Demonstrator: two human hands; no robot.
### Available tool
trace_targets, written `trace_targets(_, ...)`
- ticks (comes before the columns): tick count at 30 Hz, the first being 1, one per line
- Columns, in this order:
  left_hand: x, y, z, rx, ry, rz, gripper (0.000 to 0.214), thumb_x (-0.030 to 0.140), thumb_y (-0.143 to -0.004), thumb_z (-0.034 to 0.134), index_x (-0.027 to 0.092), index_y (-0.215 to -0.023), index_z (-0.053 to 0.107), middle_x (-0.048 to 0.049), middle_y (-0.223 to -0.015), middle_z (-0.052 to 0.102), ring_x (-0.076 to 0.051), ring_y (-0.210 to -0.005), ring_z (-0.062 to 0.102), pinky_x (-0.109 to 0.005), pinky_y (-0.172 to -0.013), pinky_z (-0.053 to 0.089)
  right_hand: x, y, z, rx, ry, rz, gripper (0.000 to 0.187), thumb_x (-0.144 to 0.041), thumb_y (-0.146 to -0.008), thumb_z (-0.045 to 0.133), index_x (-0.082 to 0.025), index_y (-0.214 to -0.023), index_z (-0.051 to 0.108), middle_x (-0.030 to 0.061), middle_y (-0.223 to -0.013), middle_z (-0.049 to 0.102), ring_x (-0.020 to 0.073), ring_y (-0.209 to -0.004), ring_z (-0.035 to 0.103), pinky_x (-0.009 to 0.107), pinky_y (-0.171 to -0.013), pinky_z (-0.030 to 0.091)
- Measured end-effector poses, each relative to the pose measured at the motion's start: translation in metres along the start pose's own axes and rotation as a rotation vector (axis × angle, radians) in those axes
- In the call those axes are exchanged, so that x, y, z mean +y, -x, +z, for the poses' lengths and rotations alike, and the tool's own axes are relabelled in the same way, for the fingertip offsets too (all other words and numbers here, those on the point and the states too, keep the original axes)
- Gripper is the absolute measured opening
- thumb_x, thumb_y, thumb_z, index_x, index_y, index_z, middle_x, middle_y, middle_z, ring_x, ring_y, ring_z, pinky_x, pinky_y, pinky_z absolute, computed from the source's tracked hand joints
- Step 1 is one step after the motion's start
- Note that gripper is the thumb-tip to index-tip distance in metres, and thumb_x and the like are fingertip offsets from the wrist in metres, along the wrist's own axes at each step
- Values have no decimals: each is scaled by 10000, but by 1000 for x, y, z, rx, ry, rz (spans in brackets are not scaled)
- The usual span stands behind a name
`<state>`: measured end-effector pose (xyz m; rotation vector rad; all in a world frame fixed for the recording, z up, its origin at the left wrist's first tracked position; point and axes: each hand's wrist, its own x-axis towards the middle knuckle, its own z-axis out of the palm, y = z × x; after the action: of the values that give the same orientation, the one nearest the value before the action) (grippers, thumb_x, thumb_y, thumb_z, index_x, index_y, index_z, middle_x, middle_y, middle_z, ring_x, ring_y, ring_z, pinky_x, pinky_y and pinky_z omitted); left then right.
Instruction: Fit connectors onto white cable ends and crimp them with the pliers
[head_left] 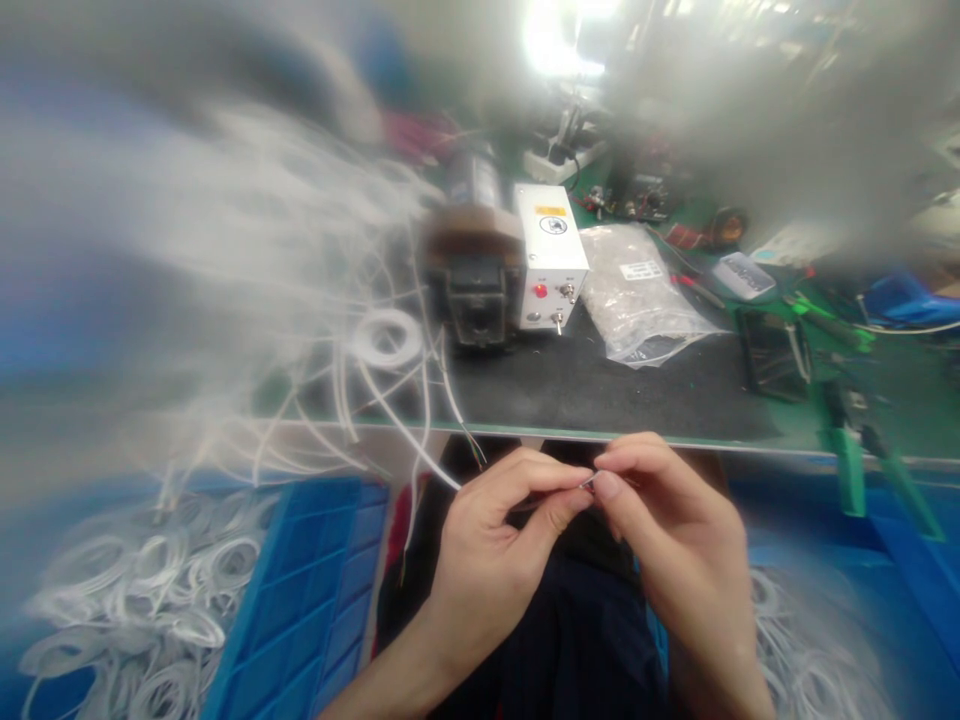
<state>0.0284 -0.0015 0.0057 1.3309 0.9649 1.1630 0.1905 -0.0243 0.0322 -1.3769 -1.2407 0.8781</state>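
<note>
My left hand (pixel 499 535) is closed in a pinch on the stripped end of a white cable (pixel 409 437). The cable runs back over the bench edge to a white coil (pixel 387 338). Thumb and forefinger of my right hand (pixel 667 530) are pinched together just beside the left fingertips. Between the two pinches a thin, silvery wire end (pixel 589 481) shows; its tip is too small to make out. Other cable ends with thin coloured wires (pixel 474 448) hang over the bench edge left of my hands.
A black machine (pixel 480 290) and a white switch box (pixel 553 255) stand on the bench. Right of them lie a clear plastic bag (pixel 637 290) and green-handled pliers (pixel 847 450). A blue crate (pixel 300 590) with coiled cables (pixel 157 620) is at left; more coils (pixel 810 650) lie at right.
</note>
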Motion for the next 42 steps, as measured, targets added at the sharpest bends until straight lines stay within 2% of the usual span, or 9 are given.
trace_targets(3,0,0,0,8,18,2,152,121,-985,790,253,-1045,836,6,-974,801,-137,-896,755,-227,-821,594,4,-1,-2,-34,-100,45,48,-201,-1012,762,-249,-1016,765,11,-1008,663,124,-753,635,215,-607,512)
trace_targets(7,0,-1,0,16,33,14,153,112,-969,807,250,-1023,846,14,-948,803,-125,-871,751,-214,-808,589,6,-3,-1,-50,-137,66,44,-207,-1022,752,-250,-1018,761,-3,-981,653,101,-695,583,200,-603,497)
trace_targets(17,2,-4,1,41,29,-13,118,137,-967,811,239,-1009,852,-9,-936,803,-157,-849,760,-244,-787,606,-3,1,5,42,52,5,63,-190,-1002,758,-253,-1007,757,-3,-959,685,134,-760,628,233,-623,489)
trace_targets(20,2,-4,1,48,27,-7,124,134,-963,813,243,-1004,854,-11,-937,806,-160,-847,762,-246,-786,610,-1,1,4,17,-3,21,63,-189,-1007,754,-251,-999,761,-7,-927,671,132,-753,621,229,-620,484)
trace_targets(26,1,-3,-2,51,12,-34,122,146,-955,823,252,-1007,857,-4,-913,804,-157,-823,762,-241,-760,602,8,0,2,-68,-248,100,37,-227,-1022,749,-240,-998,774,-4,-928,664,119,-719,583,218,-612,486)
trace_targets(35,3,-5,-3,42,18,-41,95,153,-937,842,239,-969,868,-7,-886,817,-158,-792,766,-239,-744,601,10,-6,6,-104,-269,132,74,-267,-1030,746,-215,-976,743,-7,-868,654,112,-669,561,216,-601,491)
trace_targets(38,2,-6,-3,59,-1,-44,66,179,-936,847,237,-960,868,-18,-887,820,-174,-788,765,-262,-746,610,7,-5,8,-35,-161,90,12,-241,-1021,752,-232,-1020,745,-11,-887,667,118,-686,592,220,-613,513)
trace_targets(42,2,-5,-3,63,-16,-32,81,172,-932,851,242,-969,869,-9,-865,808,-165,-772,754,-252,-726,597,2,2,11,85,11,-62,104,-153,-1001,751,-253,-1026,746,2,-951,692,154,-846,672,245,-703,550)
